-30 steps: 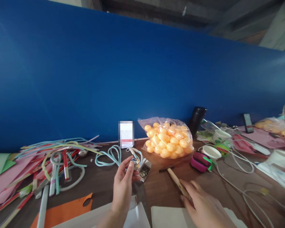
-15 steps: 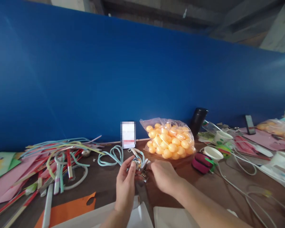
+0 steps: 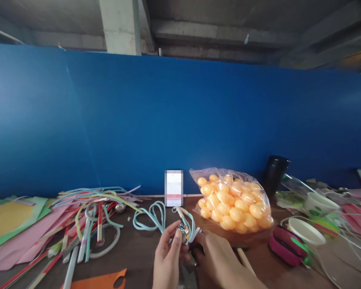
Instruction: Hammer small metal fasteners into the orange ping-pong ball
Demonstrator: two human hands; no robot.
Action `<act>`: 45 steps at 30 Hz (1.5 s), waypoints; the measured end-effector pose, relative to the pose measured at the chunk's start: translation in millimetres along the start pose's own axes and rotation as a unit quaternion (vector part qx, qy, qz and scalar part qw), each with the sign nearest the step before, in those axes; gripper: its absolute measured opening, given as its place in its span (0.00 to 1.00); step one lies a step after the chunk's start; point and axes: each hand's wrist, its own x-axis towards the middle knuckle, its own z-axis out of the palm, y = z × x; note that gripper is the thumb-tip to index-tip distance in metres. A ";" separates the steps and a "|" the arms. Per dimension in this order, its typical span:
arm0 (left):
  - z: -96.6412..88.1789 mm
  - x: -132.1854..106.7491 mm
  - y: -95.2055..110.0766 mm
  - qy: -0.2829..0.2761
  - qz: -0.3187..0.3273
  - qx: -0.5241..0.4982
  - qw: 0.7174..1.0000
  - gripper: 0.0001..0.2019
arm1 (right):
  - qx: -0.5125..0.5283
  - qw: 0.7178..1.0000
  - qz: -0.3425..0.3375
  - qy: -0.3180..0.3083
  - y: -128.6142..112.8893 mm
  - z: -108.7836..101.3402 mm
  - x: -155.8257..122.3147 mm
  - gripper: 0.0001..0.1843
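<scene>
My left hand [image 3: 167, 255] pinches a shiny silver ball [image 3: 183, 233], bell-like in look, between thumb and fingers. My right hand [image 3: 215, 257] is curled close beside it on the right; its fingertips are hidden, so what they grip cannot be made out. Just behind the ball lies a light blue cord [image 3: 190, 221] with a pale end and a small ring. More of the light blue cord [image 3: 149, 218] lies in loops to the left. Behind the hands a phone-like upright card [image 3: 173, 186], its face blurred out, leans on the blue partition.
A clear bag of orange balls [image 3: 234, 204] stands right of centre, with a black bottle [image 3: 275, 174] behind it. Further right are a magenta pouch [image 3: 287, 245] and a white cup [image 3: 307, 231]. Coloured strips [image 3: 81, 216] and paper sheets [image 3: 10, 224] pile up at left, near an orange cutout [image 3: 100, 281].
The view has tilted up and turned left, so everything sits lower and further right. My left hand keeps its pinch on the silver ball; my right hand's fingers are now more hidden.
</scene>
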 end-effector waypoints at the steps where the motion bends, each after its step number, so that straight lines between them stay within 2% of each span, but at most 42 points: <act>1: 0.0 0.8 -1.3 0.008 -0.001 -0.007 1.000 0.27 | 0.015 1.000 0.005 0.002 0.8 0.3 -0.3 0.13; 6: -2.2 5.3 -5.4 0.021 -0.026 -0.020 0.999 0.30 | 0.126 0.992 0.018 -0.004 -0.6 -5.3 -3.0 0.15; 11: -5.0 10.6 -9.0 0.012 -0.044 -0.032 0.998 0.31 | 0.273 0.959 0.059 -0.045 -2.8 -13.3 0.5 0.09; 15: -7.0 14.7 -13.6 -0.007 -0.055 -0.039 0.998 0.31 | 0.378 0.912 0.125 -0.096 2.5 -9.7 8.0 0.03; 19: -8.5 16.2 -15.7 -0.013 -0.062 -0.039 0.997 0.32 | 0.489 0.849 0.135 -0.149 6.8 -7.5 9.4 0.10; 24: -8.1 14.5 -12.4 -0.010 -0.069 -0.040 0.997 0.31 | 0.587 0.784 0.146 -0.143 5.1 -12.2 7.1 0.11; 27: -6.8 13.1 -9.5 -0.008 -0.075 -0.048 0.996 0.31 | 0.619 0.758 0.151 -0.141 5.2 -13.7 7.1 0.13; 33: -4.2 11.9 -7.0 -0.010 -0.076 -0.054 0.996 0.30 | 0.648 0.737 0.144 -0.131 7.8 -12.5 7.2 0.12; 41: -4.9 12.5 -7.6 -0.009 -0.081 -0.054 0.995 0.30 | 0.658 0.729 0.157 -0.106 13.0 -9.8 8.1 0.10; 45: -5.0 13.0 -7.9 -0.005 -0.077 -0.048 0.996 0.30 | 0.671 0.715 0.164 -0.110 13.3 -10.0 7.5 0.11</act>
